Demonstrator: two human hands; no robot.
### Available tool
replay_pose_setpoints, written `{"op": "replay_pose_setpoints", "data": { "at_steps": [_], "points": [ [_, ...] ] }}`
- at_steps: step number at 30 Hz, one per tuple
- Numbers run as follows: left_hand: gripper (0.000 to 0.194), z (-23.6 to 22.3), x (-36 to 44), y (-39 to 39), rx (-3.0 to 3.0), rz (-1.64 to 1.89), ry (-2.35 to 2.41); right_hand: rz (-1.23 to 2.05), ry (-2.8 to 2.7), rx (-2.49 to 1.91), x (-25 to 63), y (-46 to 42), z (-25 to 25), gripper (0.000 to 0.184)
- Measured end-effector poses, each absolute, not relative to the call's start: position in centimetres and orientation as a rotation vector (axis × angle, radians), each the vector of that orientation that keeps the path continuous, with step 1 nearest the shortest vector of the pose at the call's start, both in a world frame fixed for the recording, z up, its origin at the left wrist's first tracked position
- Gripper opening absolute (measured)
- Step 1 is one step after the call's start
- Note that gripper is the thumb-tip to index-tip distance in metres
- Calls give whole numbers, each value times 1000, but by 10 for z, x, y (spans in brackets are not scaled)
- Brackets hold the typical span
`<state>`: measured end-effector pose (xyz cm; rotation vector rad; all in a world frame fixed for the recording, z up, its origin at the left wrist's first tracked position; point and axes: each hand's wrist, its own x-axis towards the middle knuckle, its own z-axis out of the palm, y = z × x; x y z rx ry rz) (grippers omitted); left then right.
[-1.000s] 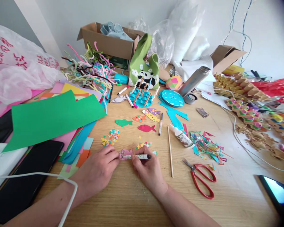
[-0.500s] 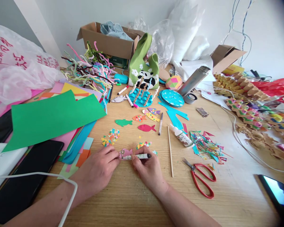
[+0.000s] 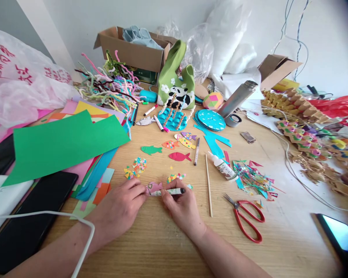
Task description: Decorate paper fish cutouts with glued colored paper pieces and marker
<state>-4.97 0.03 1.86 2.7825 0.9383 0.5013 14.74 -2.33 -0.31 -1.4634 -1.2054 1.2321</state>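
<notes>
A small pink paper fish [image 3: 154,188] lies on the table between my hands. The fingers of my left hand [image 3: 127,202] are closed at its left end, holding it. My right hand [image 3: 182,208] grips a white marker [image 3: 174,191] with a black end, its writing tip hidden near the fish. Confetti dots [image 3: 176,177] lie just beyond my right hand, and more paper bits [image 3: 135,168] lie beyond the left. Several finished-looking paper fish, among them a red one [image 3: 179,156] and a green one [image 3: 151,150], rest farther back.
To the right are a wooden stick [image 3: 208,185], a glue bottle [image 3: 224,168], red-handled scissors [image 3: 245,218] and paper scraps [image 3: 255,179]. Green card [image 3: 66,144] covers coloured sheets at left. A white cable [image 3: 87,224] crosses above my left forearm. A phone [image 3: 339,233] lies at far right.
My hands, the fish and the marker look almost unmoved. A dark, blurred shape, perhaps another person's hand, has come in at the right edge.
</notes>
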Motion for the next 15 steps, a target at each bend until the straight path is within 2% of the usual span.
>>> {"op": "replay_pose_setpoints", "data": {
  "at_steps": [15],
  "points": [
    [35,18,-50,1,2738,488,932,1195,-1202,-1487,148,-22,-2,16]
  ]
}}
